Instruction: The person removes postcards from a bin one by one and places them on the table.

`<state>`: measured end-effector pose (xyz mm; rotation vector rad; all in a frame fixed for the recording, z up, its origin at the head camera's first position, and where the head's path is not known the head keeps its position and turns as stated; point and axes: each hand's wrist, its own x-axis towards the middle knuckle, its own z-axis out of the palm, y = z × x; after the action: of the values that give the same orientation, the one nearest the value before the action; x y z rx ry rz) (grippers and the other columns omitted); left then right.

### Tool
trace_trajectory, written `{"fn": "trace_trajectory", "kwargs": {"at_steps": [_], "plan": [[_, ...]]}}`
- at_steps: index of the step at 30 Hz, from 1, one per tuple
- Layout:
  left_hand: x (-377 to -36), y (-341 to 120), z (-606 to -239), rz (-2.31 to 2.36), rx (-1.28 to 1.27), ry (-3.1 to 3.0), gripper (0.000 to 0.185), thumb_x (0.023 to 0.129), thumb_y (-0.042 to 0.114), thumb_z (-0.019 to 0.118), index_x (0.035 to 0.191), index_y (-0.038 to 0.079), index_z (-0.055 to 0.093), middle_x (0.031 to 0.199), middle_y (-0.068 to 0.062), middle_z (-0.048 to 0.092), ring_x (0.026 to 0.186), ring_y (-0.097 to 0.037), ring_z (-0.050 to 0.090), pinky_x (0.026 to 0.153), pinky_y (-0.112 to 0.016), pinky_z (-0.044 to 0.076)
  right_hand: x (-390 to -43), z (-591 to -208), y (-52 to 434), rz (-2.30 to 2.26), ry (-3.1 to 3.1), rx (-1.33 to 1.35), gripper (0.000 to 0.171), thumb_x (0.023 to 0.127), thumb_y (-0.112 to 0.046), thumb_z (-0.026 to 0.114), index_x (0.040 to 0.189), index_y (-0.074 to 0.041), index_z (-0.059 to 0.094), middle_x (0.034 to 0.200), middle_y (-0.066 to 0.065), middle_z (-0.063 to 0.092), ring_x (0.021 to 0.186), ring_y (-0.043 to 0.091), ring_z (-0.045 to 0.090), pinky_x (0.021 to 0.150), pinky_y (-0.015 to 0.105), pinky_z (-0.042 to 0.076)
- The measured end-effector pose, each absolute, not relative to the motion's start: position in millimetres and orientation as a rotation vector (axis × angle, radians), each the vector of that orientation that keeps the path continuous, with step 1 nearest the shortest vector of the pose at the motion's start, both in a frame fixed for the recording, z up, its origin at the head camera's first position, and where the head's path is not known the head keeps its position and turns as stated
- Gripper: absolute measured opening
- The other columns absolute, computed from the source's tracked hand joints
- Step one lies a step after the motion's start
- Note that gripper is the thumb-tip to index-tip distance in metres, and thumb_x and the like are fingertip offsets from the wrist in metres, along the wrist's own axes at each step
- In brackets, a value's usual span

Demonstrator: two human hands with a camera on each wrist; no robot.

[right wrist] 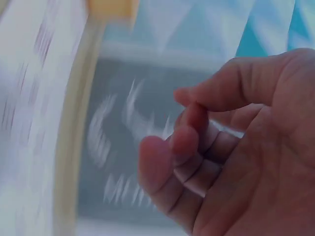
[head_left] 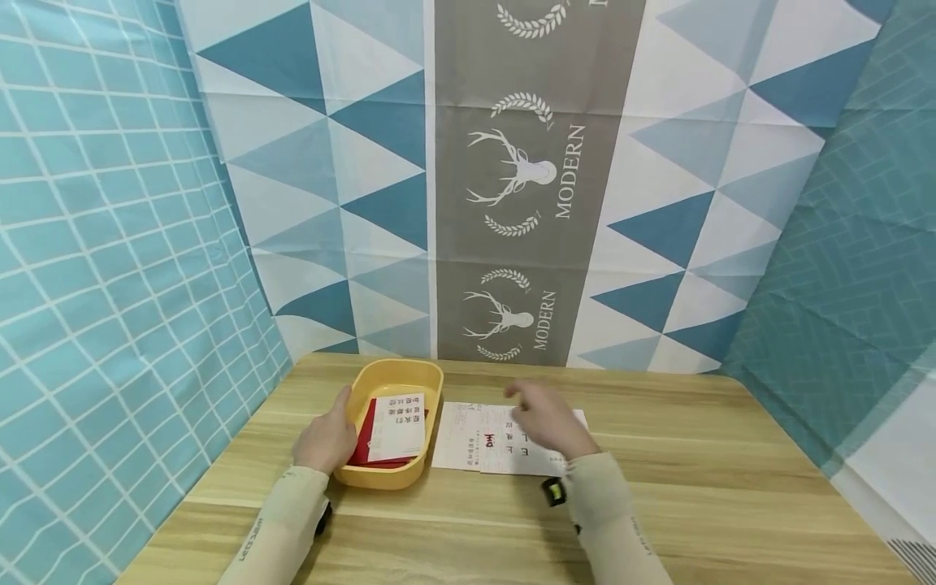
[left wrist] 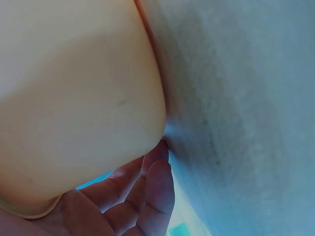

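Note:
My left hand (head_left: 327, 435) grips the left rim of a yellow plastic tray (head_left: 395, 370); the left wrist view shows its fingers (left wrist: 158, 191) against the tray's pale outer wall (left wrist: 83, 113). Inside the tray a white printed card (head_left: 397, 429) lies over red card or envelope pieces (head_left: 363, 443). My right hand (head_left: 550, 418), slightly blurred, hovers over white printed papers (head_left: 457, 439) with black characters and one red character. Its fingers are loosely curled, thumb close to the index finger, with nothing between them in the right wrist view. The hand covers part of the papers.
The wooden table (head_left: 468, 528) carries the tray and papers near its back edge. A patterned curtain (head_left: 512, 203) with deer heads hangs right behind, and a blue tiled sheet (head_left: 110, 244) borders the left side. Black wrist straps (head_left: 553, 491) sit at the sleeves.

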<state>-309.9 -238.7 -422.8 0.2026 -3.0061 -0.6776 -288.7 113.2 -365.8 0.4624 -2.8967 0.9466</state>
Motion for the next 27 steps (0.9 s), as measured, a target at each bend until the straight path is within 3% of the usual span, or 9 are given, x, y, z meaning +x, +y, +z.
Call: {"fn": "trace_trajectory", "kwargs": {"at_steps": [4,9,17,20,23,27], "plan": [[-311,-241,-425,-0.666,0.177,-2.999,0.068,0.100,0.017,0.047,0.162,0.013,0.019,0.128,-0.035,0.062,0.092,-0.043,0.068,0.072,-0.057,0.055,-270,-367,47,0.946,-2.855,0.799,0.032,0.094,-0.003,0.059,0.124,-0.011,0.067,0.114,0.008,0.072,0.080,0.012,0.062,0.075,0.030,0.054],[-310,-244,-427,-0.645,0.139,-2.969,0.066,0.100,0.017,0.045,0.161,0.013,0.020,0.125,-0.036,0.063,0.096,-0.047,0.069,0.072,-0.058,0.054,-264,-383,-27,0.694,-2.799,1.073,0.022,0.090,-0.003,0.064,0.108,-0.013,0.072,0.107,-0.002,0.074,0.092,0.007,0.066,0.084,0.021,0.053],[-307,-242,-429,-0.663,0.122,-2.952,0.066,0.098,0.015,0.044,0.161,0.014,0.024,0.123,-0.034,0.065,0.093,-0.045,0.069,0.070,-0.056,0.054,-272,-416,-78,0.458,-2.749,0.828,0.013,0.084,-0.004,0.069,0.078,-0.016,0.069,0.069,-0.006,0.060,0.059,0.005,0.050,0.052,0.020,0.041],[-308,-242,-426,-0.645,0.101,-2.926,0.066,0.097,0.014,0.045,0.160,0.014,0.025,0.121,-0.034,0.066,0.095,-0.047,0.069,0.071,-0.058,0.054,-278,-415,-87,0.407,-2.770,0.655,0.006,0.082,-0.010,0.074,0.086,-0.014,0.071,0.079,0.001,0.064,0.062,0.012,0.055,0.053,0.026,0.046],[-309,-242,-424,-0.632,0.090,-2.915,0.066,0.097,0.013,0.045,0.160,0.014,0.026,0.119,-0.034,0.067,0.096,-0.049,0.069,0.070,-0.058,0.054,-284,-413,-96,0.357,-2.817,0.500,0.022,0.082,-0.020,0.078,0.103,-0.013,0.074,0.099,0.008,0.069,0.083,0.021,0.065,0.060,0.034,0.055],[-308,-242,-424,-0.622,0.099,-2.928,0.066,0.097,0.014,0.045,0.160,0.014,0.026,0.117,-0.034,0.067,0.095,-0.049,0.069,0.068,-0.057,0.054,-289,-417,-102,0.268,-2.848,0.407,0.034,0.082,-0.032,0.079,0.111,-0.015,0.073,0.111,0.010,0.067,0.101,0.025,0.060,0.067,0.036,0.056]]}}
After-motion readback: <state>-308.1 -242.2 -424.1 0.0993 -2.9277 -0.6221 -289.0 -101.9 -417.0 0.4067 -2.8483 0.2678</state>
